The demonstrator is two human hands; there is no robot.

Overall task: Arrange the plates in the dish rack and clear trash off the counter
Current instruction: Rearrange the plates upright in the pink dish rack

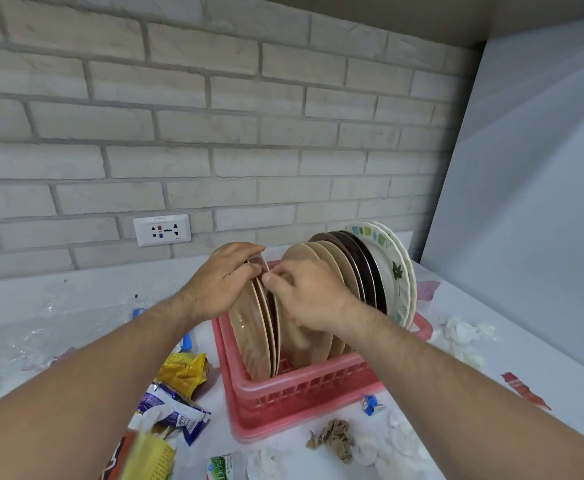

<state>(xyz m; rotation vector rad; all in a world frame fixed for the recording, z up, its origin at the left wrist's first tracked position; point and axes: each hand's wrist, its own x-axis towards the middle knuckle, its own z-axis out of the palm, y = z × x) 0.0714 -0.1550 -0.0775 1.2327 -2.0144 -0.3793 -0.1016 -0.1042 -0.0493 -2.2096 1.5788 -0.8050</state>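
A pink plastic dish rack stands on the white counter, with several plates upright in it. At its near left end stand beige plates; my left hand grips their top rims. My right hand pinches the rim of a plate in that same group from the right side. Behind stand more beige plates, dark brown plates and white patterned plates at the far end. Trash lies all around the rack.
Left of the rack lie a yellow wrapper, a purple wrapper and clear plastic. In front lie brown crumpled paper and white tissues. A red wrapper and tissues lie right. A wall socket sits behind.
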